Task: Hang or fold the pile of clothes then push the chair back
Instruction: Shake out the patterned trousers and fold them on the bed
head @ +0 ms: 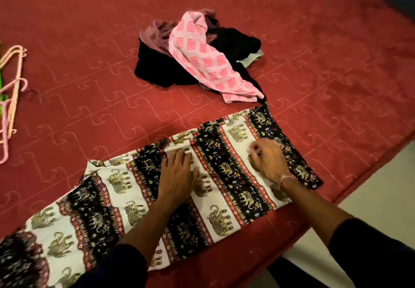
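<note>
A long black-and-white elephant-print garment (125,198) lies spread flat along the near edge of a red bed (89,18). My left hand (177,175) rests flat on its middle, fingers spread, holding nothing. My right hand (267,159) presses on the cloth near its right end, fingers slightly curled and blurred. Farther back lies a crumpled pile of clothes (157,67), black and purple pieces with a pink-and-white patterned cloth (202,63) draped over them. A black strap from the pile reaches the printed garment's far right corner. No chair is in view.
Several pink and peach plastic hangers (11,99) lie at the bed's left edge, with something green beside them. The bed's edge runs diagonally at the lower right, with pale floor (381,193) beyond it.
</note>
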{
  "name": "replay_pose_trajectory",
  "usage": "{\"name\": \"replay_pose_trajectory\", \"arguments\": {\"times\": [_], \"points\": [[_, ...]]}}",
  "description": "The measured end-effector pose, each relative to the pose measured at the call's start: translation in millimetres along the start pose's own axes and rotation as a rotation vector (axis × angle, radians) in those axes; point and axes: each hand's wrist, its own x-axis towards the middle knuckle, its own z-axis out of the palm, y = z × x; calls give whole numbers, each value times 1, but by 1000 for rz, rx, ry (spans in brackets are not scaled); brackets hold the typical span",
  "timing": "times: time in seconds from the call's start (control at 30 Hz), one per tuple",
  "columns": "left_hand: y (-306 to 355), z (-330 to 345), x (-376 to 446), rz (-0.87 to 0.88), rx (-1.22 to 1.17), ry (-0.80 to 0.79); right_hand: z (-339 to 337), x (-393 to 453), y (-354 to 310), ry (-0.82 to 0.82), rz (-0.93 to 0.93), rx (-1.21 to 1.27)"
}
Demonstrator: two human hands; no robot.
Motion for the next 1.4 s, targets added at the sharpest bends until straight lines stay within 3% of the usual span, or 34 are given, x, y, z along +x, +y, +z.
{"name": "replay_pose_trajectory", "arguments": {"times": [0.07, 0.17, 0.33, 0.43, 0.6, 0.77, 0.87, 0.97, 1.1, 1.23, 1.4], "points": [[-9, -1, 12, -76, -27, -43, 7, 31, -25, -184, -212, -60], [-18, 4, 25, -97, -23, -101, 15, 63, -55, -243, -344, -128], [-36, 9, 39, -122, -45, -106, 34, 95, -54, -233, -147, -338], [-46, 10, 38, -85, -77, -114, 43, 96, -45, -248, -118, -372], [-71, 3, 17, -78, -127, -76, 59, 84, -77, -134, -68, -310], [-109, -13, -43, -204, -107, -2, 103, 36, -178, -170, -557, -80], [-145, -14, -87, -329, -104, 29, 138, 13, -247, -178, -686, 109], [-177, -16, -126, -455, -114, 93, 166, 15, -308, -143, -644, 148], [-217, -14, -167, -463, -63, 60, 182, 28, -364, -147, -549, 39], [-248, -1, -199, -449, -5, -27, 193, 58, -379, -137, -385, 126], [-280, 9, -225, -476, -5, -21, 192, 57, -386, -99, -319, -122]]}}
